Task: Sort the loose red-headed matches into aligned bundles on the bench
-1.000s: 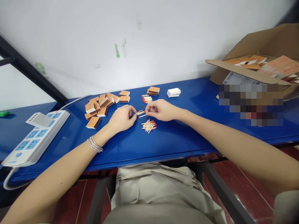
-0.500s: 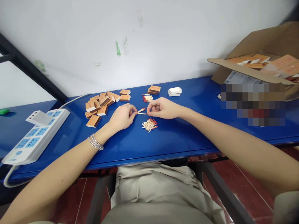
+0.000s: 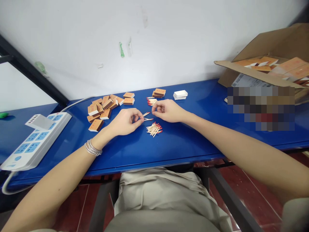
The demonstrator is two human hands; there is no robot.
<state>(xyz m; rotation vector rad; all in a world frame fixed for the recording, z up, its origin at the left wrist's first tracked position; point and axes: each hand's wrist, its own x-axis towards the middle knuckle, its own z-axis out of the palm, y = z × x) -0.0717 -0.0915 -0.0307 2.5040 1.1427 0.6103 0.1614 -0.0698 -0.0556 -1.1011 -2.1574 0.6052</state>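
Note:
My left hand (image 3: 127,121) pinches a few matches (image 3: 148,119) by their plain ends between thumb and fingers. Their red heads point right, slightly fanned apart. My right hand (image 3: 166,111) hovers just right of them, its fingers curled and thumb and fingertips a little apart, with nothing visible between them. Below the hands lies a loose pile of matches (image 3: 154,129), heads mostly to the right. Behind my right hand sits a neater bundle of matches (image 3: 152,101), heads to the left, partly hidden by the fingers.
Orange matchboxes (image 3: 96,125) lie heaped at left, and stacked matchboxes (image 3: 159,92) stand behind the bundle. Two white boxes (image 3: 180,94) are stacked further right. A power strip (image 3: 38,138) occupies the left side. An open carton (image 3: 253,72) of matchboxes stands right, beside a blurred patch.
The right fingers have come away from the match head they were touching and moved slightly up. The matches in my left hand now show further apart.

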